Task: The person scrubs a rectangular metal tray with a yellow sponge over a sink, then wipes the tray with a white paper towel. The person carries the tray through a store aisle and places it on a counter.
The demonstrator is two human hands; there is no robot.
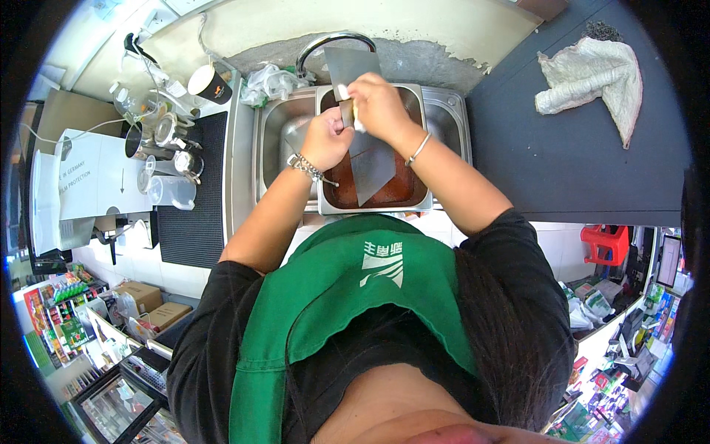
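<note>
Dark table right; steel sink centre. Pan in sink, reddish-brown inside. Grey sheet over pan; one piece or two, cannot tell. Person's left hand: fingers clenched on sheet. Right hand, blurred: fingers bunched on pale wad. Risk: slick grip slipping, edge nicking fingers. White lettering on green apron, dark print on box, emblem on cup.

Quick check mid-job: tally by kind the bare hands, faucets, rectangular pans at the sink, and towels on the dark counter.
Left hand and right hand: 2
Faucet: 1
Rectangular pan: 1
Pale towel: 1
Total: 5
</note>
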